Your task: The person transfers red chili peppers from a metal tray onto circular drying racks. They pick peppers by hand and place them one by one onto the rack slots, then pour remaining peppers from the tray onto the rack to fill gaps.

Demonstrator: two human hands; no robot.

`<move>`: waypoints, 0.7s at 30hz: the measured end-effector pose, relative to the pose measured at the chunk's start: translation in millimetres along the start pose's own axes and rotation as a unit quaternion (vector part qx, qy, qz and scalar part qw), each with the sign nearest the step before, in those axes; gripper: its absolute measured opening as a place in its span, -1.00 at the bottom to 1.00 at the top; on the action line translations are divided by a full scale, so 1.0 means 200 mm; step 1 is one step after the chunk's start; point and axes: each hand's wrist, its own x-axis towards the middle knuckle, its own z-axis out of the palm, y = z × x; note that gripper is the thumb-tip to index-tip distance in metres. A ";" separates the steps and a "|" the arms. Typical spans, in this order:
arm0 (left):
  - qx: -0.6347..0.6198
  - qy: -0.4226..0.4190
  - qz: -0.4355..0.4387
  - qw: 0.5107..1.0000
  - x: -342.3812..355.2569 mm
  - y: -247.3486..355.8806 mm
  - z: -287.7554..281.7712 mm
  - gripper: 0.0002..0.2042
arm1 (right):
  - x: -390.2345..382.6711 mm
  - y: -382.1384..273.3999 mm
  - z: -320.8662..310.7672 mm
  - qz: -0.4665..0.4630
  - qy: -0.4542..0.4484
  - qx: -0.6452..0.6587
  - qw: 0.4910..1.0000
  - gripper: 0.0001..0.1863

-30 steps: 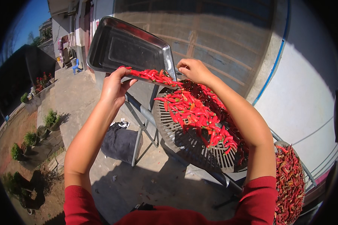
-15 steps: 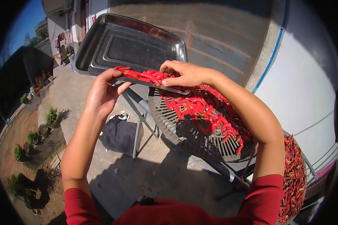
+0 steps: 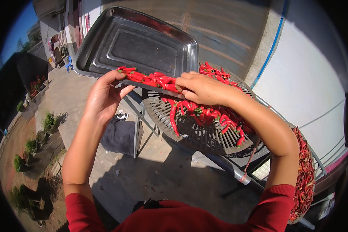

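A rectangular metal tray [image 3: 143, 50] is tilted toward me, with fresh red chili peppers [image 3: 147, 79] gathered along its near edge. My left hand [image 3: 106, 92] grips the near left part of the rim, thumb on top and fingers below. At the near right corner, my right hand [image 3: 201, 88] is closed over the rim beside the peppers; its fingertips are partly hidden. Beneath the tray's right end, more red chilies [image 3: 208, 114] lie on a round, slatted dark rack [image 3: 158, 112]. My right forearm hides part of this pile.
A second round tray of drier red chilies [image 3: 302, 181] sits at the lower right. A metal pole [image 3: 236, 172] and stand legs [image 3: 137, 135] support the rack. A dark cloth bundle [image 3: 120, 135] lies on the concrete below. Potted plants [image 3: 31, 145] line the left, and a white wall [image 3: 309, 77] rises at right.
My right hand has moved right along the rim to the tray's corner, from over the peppers. More chilies show at the rack's left part, including a long one hanging toward me.
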 end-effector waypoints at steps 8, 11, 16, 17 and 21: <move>-0.014 -0.045 -0.022 0.999 0.15 -0.06 0.02 -0.90 | -0.27 -0.08 -0.04 0.052 0.021 -0.007 0.998 -0.89; -0.008 -0.074 -0.026 0.997 0.19 -0.05 0.00 -0.86 | -0.32 -0.15 -0.08 0.065 0.005 0.001 0.998 -0.89; -0.007 -0.082 -0.031 0.996 0.16 -0.04 0.01 -0.84 | -0.29 -0.23 -0.15 0.127 0.090 -0.067 0.986 -0.83; -0.006 -0.086 -0.031 0.996 0.16 -0.03 0.02 -0.84 | -0.28 -0.20 -0.16 0.119 0.125 -0.079 0.982 -0.73; -0.024 -0.131 -0.053 0.990 0.19 -0.05 0.06 -0.83 | -0.20 -0.04 -0.11 0.120 0.100 -0.004 0.988 -0.44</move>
